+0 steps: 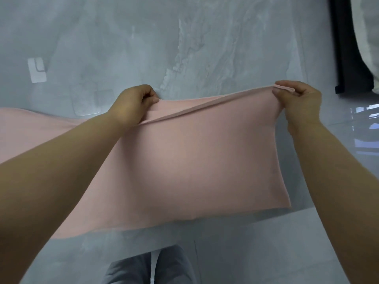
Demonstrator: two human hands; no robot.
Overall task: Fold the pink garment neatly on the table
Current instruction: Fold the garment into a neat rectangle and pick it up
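while both hands pinch the far doubled edge of the soft pink knit garment (201,160), the step in hand looks like a fold being carried or straightened. the left hand (133,103) is clenched on the edge near its middle, the right hand (297,101) on the right corner, stretching it taut above the glossy grey marbled bench (205,48). the rest trails off left. next, i judge, the edge must be lowered evenly, corners matched.
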